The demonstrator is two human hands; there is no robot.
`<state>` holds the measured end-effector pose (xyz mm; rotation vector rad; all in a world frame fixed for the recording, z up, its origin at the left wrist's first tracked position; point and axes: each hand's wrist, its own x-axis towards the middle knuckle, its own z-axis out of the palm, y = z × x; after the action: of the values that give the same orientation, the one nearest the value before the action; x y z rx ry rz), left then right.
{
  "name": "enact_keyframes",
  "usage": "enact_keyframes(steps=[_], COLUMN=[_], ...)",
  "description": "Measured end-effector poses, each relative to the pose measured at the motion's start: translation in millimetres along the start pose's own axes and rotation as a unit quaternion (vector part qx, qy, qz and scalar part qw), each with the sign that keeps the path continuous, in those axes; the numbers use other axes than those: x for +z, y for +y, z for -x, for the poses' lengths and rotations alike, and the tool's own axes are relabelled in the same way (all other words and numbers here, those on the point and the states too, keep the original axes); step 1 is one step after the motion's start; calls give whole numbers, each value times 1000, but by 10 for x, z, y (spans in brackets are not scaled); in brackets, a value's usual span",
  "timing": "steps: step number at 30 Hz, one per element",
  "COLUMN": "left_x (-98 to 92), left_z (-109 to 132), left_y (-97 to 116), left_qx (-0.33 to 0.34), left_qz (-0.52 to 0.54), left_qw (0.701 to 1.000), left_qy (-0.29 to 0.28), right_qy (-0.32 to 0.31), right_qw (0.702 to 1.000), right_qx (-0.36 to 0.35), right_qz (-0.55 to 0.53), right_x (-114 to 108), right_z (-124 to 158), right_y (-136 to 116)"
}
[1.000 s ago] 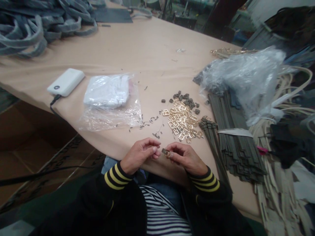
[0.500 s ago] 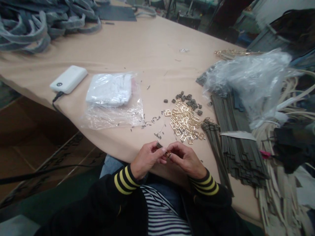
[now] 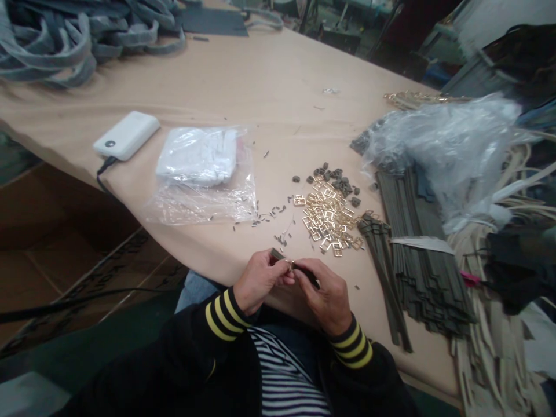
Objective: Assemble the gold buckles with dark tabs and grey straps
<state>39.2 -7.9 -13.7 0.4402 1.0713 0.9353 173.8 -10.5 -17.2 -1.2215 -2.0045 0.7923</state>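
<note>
At the table's near edge, my left hand [image 3: 260,280] and my right hand [image 3: 326,292] meet, fingertips together. Between them they pinch a narrow dark grey strap [image 3: 280,255] with a small gold buckle [image 3: 290,264] on it. The strap's end sticks out past my left thumb, and a dark length runs across my right fingers. Just beyond my hands lies a heap of gold buckles [image 3: 326,218] with small dark loops [image 3: 336,178] behind it. A stack of grey straps [image 3: 417,272] lies right of my right hand.
A clear plastic bag [image 3: 204,174] with white contents and a white power bank [image 3: 127,135] lie to the left. Tiny dark pins [image 3: 269,215] are scattered mid-table. Crumpled plastic [image 3: 443,145] covers goods on the right; grey strap bundles [image 3: 65,40] fill the far left corner.
My hands have closed together and shifted slightly right. The strap now shows further through the buckle, with its end past my left thumb. The view drifted a little.
</note>
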Motion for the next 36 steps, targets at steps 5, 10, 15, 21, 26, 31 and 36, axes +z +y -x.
enact_keyframes(steps=[5, 10, 15, 21, 26, 31, 36], left_x=[6, 13, 30, 19, 11, 16, 55], left_z=[5, 7, 13, -24, -59, -51, 12], left_y=[-11, -17, 5, -26, -67, -83, -22], left_qx=[-3, -4, -11, 20, 45, 69, 85], left_qz=[-11, -16, -8, -74, -120, -180, -223], left_qw=[1000, 1000, 1000, 997, 992, 981, 971], left_qy=[-10, -13, -18, -18, 1, 6, -19], right_qy=[12, 39, 51, 63, 70, 79, 67], right_qw=[1000, 997, 996, 995, 994, 993, 994], right_qx=[-12, -57, -69, -64, -72, -80, -73], right_qz=[19, 21, 27, 35, 47, 48, 44], right_x=[9, 22, 30, 25, 43, 51, 37], right_z=[18, 15, 9, -1, 20, 23, 19], right_y=[9, 28, 42, 32, 17, 19, 77])
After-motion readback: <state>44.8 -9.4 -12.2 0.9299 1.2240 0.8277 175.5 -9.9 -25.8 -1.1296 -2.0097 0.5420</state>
